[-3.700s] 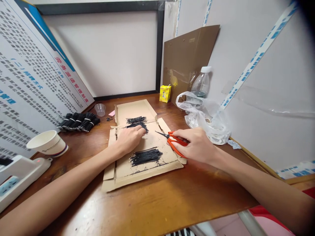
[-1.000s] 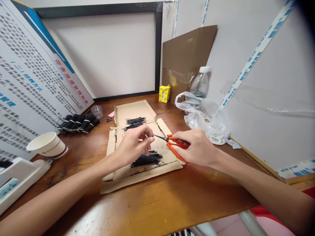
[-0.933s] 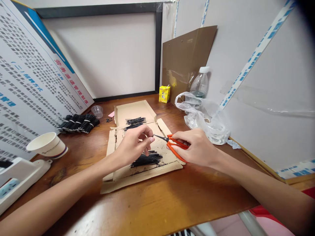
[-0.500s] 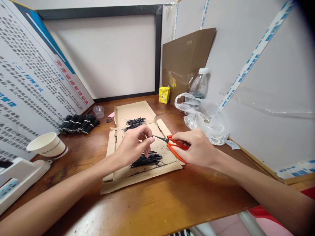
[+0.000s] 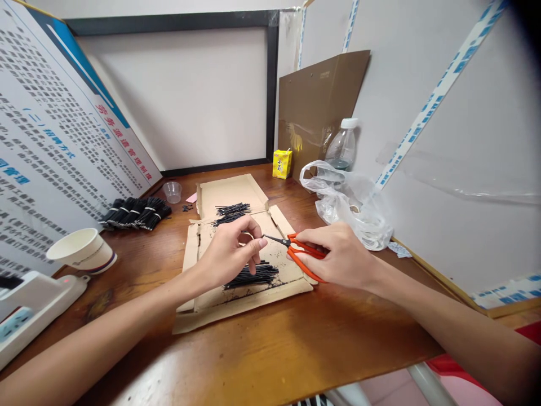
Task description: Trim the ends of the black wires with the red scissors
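Observation:
My left hand (image 5: pixel 230 254) is pinched above a flattened cardboard sheet (image 5: pixel 211 293), its fingertips closed on a thin black wire too small to see clearly. My right hand (image 5: pixel 342 256) grips orange-handled snips (image 5: pixel 302 254), whose dark tips meet the left fingertips. Under the left hand lies a pile of short black wires (image 5: pixel 251 274). A second pile of black wires (image 5: pixel 230 212) lies farther back on the cardboard.
Bundles of black wires (image 5: pixel 135 212) lie at the left by a small clear cup (image 5: pixel 172 192). A paper cup (image 5: pixel 82 251) and a white power strip (image 5: pixel 29 310) sit at the near left. A plastic bag (image 5: pixel 353 208), a bottle (image 5: pixel 342 148) and a yellow carton (image 5: pixel 282 163) stand at the right.
Since 3.7 s ago my left hand has left the far wire pile and risen to meet the snips' tips. Over the last second both hands have barely moved.

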A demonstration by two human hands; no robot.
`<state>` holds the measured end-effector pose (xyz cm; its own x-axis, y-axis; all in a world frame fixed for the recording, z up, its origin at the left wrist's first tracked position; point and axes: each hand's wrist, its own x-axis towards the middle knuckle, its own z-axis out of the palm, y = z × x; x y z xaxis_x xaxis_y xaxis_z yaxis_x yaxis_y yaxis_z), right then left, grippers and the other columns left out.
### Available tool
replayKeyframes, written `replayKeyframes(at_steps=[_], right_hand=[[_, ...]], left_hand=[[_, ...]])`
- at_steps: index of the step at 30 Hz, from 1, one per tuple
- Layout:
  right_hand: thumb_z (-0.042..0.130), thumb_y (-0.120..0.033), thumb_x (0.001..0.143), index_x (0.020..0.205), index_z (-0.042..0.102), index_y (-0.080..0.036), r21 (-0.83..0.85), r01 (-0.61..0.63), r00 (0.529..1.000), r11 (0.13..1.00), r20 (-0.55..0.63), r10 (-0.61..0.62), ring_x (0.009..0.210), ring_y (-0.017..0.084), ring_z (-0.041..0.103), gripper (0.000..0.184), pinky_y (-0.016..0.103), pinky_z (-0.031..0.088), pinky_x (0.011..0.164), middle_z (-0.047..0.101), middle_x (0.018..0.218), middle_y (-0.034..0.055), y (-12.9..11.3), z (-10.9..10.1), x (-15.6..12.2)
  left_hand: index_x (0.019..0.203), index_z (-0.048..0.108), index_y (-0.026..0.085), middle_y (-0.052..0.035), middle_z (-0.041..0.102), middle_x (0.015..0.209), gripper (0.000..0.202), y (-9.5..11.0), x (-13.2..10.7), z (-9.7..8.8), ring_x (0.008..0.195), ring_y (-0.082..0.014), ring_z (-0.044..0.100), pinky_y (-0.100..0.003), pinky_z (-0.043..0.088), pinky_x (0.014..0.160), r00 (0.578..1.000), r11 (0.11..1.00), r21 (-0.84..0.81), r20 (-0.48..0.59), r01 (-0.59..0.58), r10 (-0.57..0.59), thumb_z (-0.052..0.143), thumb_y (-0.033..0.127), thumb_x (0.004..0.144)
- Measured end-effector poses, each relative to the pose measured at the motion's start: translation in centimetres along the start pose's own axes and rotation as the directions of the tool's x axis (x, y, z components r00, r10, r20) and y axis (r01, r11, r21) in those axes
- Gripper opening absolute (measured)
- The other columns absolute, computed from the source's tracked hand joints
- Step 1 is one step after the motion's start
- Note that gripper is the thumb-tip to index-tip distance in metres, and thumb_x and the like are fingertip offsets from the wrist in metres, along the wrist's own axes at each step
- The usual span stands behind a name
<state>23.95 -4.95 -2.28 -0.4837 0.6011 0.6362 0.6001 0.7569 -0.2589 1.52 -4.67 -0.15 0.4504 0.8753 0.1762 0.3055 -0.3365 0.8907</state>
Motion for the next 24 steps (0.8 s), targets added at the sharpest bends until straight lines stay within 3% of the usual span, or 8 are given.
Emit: replayKeyframes(at_steps=[6,24], right_hand=[[0.051,-0.023,0.083,0.069,0.068,-0.015,-0.053,0.048,0.999,0.997,-0.021,-0.049,0.042,0.008,0.043,0.023,0.023,0.03,0.047,0.059,0.05,-0.0006,0.24,-0.12,0.02],[0.054,-0.022,0.078,0.071,0.067,-0.015,-0.006,0.014,1.0,1.0,-0.01,-0.014,0.042,0.007,0.04,0.017,0.021,0.031,0.046,0.055,0.049,-0.0025,0.23,-0.13,0.09]], left_hand=[[0.08,0.047,0.016,0.0015,0.06,0.061,0.014,-0.02,0.07,0.04,0.044,-0.0084,0.06,-0.017,0.046,0.041,1.0,1.0,-0.016,0.013,-0.01,0.01,0.058,0.021,0.088],[0.082,0.049,0.016,0.0026,0.057,0.06,0.011,-0.21,0.23,-0.13,0.045,-0.0073,0.057,-0.016,0.047,0.04,1.0,0.999,0.026,0.008,-0.03,0.03,0.057,0.022,0.087]])
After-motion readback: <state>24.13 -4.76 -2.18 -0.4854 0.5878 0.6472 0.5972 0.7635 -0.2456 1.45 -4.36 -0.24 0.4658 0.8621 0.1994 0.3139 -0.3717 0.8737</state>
